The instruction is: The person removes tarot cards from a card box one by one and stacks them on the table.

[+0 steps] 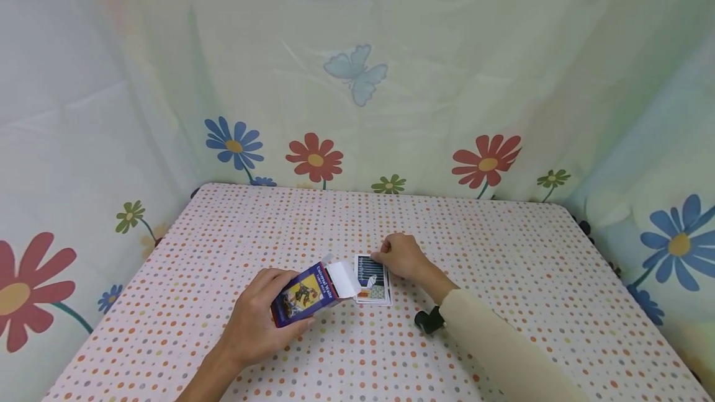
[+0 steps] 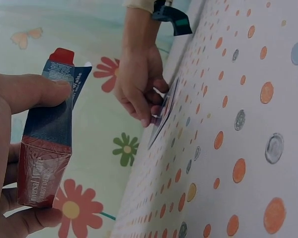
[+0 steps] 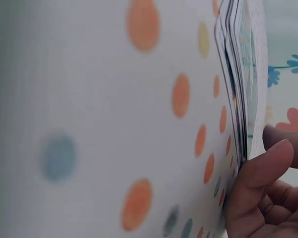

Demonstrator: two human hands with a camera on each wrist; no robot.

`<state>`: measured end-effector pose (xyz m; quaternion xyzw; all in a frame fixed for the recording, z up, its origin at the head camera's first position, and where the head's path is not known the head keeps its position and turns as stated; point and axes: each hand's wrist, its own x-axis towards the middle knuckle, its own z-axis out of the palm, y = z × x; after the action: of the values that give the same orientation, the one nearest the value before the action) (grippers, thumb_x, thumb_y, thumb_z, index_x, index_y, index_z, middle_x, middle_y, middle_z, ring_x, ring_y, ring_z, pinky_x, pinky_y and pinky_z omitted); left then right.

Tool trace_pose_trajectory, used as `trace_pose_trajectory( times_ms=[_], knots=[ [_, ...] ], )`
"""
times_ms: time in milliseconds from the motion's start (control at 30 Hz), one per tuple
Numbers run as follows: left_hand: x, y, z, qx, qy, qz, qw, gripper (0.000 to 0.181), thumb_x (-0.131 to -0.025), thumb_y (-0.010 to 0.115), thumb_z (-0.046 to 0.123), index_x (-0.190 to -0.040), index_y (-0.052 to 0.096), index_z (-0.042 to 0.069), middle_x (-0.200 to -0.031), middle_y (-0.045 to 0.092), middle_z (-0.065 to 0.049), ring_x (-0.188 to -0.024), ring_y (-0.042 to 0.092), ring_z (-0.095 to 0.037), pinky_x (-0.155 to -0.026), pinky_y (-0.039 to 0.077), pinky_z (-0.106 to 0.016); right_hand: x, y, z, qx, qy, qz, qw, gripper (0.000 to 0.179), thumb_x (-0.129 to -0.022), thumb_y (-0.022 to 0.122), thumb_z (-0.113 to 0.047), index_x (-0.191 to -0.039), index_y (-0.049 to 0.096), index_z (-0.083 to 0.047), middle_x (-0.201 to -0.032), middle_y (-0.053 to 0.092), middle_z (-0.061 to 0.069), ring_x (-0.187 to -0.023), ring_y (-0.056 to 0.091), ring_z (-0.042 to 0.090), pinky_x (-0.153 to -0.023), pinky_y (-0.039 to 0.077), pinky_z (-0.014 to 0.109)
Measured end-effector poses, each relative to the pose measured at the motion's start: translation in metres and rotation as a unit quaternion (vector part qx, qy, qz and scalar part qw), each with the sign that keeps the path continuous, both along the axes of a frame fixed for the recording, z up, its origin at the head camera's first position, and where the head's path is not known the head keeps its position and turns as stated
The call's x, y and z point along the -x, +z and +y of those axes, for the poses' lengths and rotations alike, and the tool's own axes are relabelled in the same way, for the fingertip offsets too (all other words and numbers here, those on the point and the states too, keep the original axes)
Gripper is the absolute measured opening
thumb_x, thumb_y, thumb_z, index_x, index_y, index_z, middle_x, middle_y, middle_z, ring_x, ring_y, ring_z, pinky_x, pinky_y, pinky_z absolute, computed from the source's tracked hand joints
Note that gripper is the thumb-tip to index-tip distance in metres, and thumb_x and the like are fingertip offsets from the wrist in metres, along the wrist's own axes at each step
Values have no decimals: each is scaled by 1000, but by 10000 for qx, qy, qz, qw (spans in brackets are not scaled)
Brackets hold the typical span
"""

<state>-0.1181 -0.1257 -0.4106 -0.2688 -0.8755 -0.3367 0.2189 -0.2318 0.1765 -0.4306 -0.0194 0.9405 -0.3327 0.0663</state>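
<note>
In the head view my left hand [image 1: 259, 312] grips a blue tarot card box [image 1: 304, 295] by its sides, thumb on one side and fingers on the other. The box is tilted, and its white top flap [image 1: 344, 279] stands open toward the cards. A small stack of tarot cards [image 1: 370, 278] lies on the table, a picture face up. My right hand [image 1: 403, 254] is at the far right corner of this stack, fingers curled. The right wrist view has the thumb [image 3: 270, 161] against the edge of the cards [image 3: 237, 94].
A dotted cloth [image 1: 447, 222] covers the table. Behind it hangs a pale curtain [image 1: 424, 92] with printed flowers and a butterfly. A black device [image 1: 429, 320] sits at my right wrist, just beyond the sleeve [image 1: 497, 340].
</note>
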Motion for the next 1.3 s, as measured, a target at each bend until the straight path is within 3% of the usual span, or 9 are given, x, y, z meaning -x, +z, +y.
trace_pose_trajectory(
  times_ms=[367,733,933,1133,1300],
  knots=[
    [0,0,0,-42,27,-37,10000,70,-65,95,36,-125,66,15,-117,61,7,-98,54,-5,-75,54,-26,-21,-2,-3,576,-309,142,9978,33,-96,69,-25,-118,57,-4,-72,58,6,-57,51,17,-52,42,30],
    [1,0,0,18,17,-2,10000,70,-65,95,37,-125,66,15,-117,61,6,-99,54,-6,-76,54,-27,-39,12,-19,1378,-234,486,9890,28,-91,71,-16,-114,59,-6,-80,50,5,-62,44,15,-55,39,28],
    [1,-1,0,41,53,-43,10000,70,-65,95,38,-125,66,15,-118,61,7,-99,54,-5,-75,54,-26,-54,20,-31,2137,-361,522,9748,23,-92,70,-11,-111,58,-5,-85,50,6,-61,42,15,-51,38,26],
    [1,-2,1,26,13,-14,10000,70,-66,95,38,-125,66,15,-117,61,7,-98,55,-5,-74,54,-25,-71,26,-43,2919,-609,862,9506,16,-90,66,-4,-104,58,-5,-83,49,4,-61,38,11,-53,35,22],
    [2,-3,1,5,15,0,10000,70,-66,95,37,-126,66,16,-117,60,8,-98,54,-5,-74,54,-25,-82,34,-51,3371,-564,1144,9328,17,-89,66,-1,-103,57,-6,-87,51,5,-62,41,10,-55,36,21]
  ],
)
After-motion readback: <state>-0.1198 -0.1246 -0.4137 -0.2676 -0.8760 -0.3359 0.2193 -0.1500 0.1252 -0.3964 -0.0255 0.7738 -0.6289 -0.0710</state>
